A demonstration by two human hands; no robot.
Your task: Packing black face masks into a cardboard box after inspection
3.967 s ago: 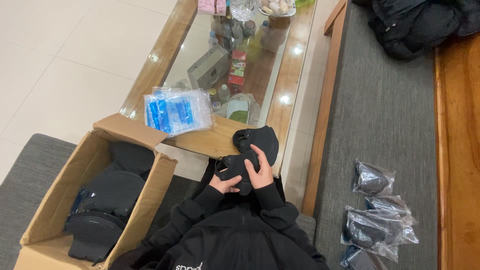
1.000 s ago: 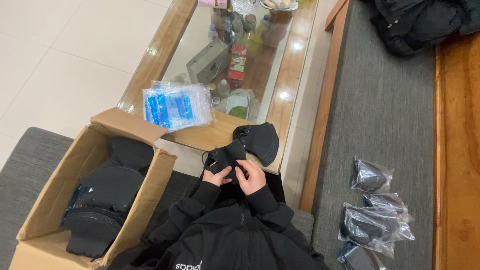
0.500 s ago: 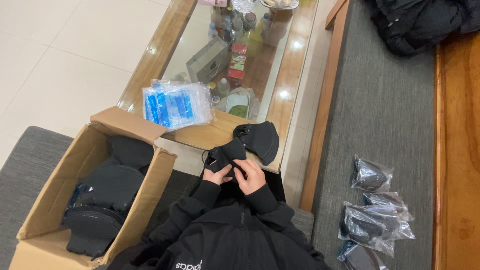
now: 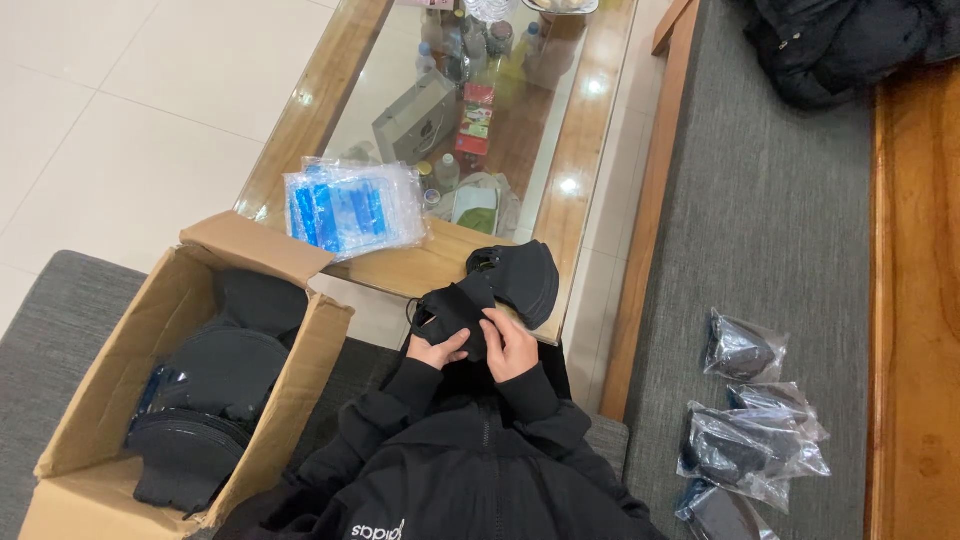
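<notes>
Both of my hands hold a black face mask (image 4: 455, 308) in front of my chest, just above my lap. My left hand (image 4: 436, 350) grips its lower left part and my right hand (image 4: 512, 344) its right side. Right behind it a small stack of black masks (image 4: 523, 278) rests on the wooden corner of the glass-topped table (image 4: 590, 150). My sleeves are black.
An open cardboard box (image 4: 110, 400) with black masks stands at my left. A clear pack of blue-and-white bags (image 4: 350, 208) lies on the table edge. Several bagged masks (image 4: 745, 440) lie on the grey sofa at right, a dark jacket (image 4: 840, 45) farther back.
Four seconds ago my hands pressed on the mask stack at the table corner. Since then they have drawn one mask toward me and hold it nearly still.
</notes>
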